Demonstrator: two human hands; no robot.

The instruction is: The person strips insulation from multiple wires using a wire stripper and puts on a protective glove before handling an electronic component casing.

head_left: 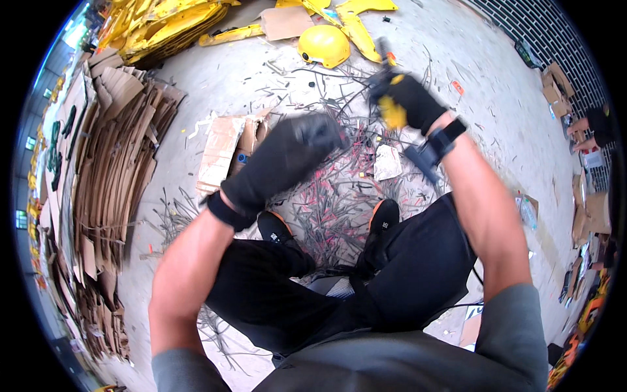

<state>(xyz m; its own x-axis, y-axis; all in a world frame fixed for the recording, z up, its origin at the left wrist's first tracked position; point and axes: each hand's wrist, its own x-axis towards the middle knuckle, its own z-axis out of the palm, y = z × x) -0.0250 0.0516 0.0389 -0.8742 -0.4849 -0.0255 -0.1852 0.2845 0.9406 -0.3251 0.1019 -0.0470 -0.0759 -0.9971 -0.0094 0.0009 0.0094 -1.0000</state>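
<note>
My left hand (284, 151), in a black glove, is curled closed above the floor between my knees and a cardboard box. Motion blurs its fingertips, and what they hold, if anything, I cannot make out. Farther forward and to the right, my right hand (413, 103), also gloved in black, is closed around a yellow-and-black hand tool (392, 112). Its dark upper end points away from me; blur hides the exact kind. The two hands are apart. Below them the floor is strewn with cut grey, black and pink cable pieces (330, 209).
Flattened cardboard (114, 170) is stacked along the left. A yellow hard hat (324, 46) and yellow panels (157, 26) lie ahead. An open cardboard box (219, 153) and a white bag (387, 162) rest near my feet. Another person's arms (584, 134) show at far right.
</note>
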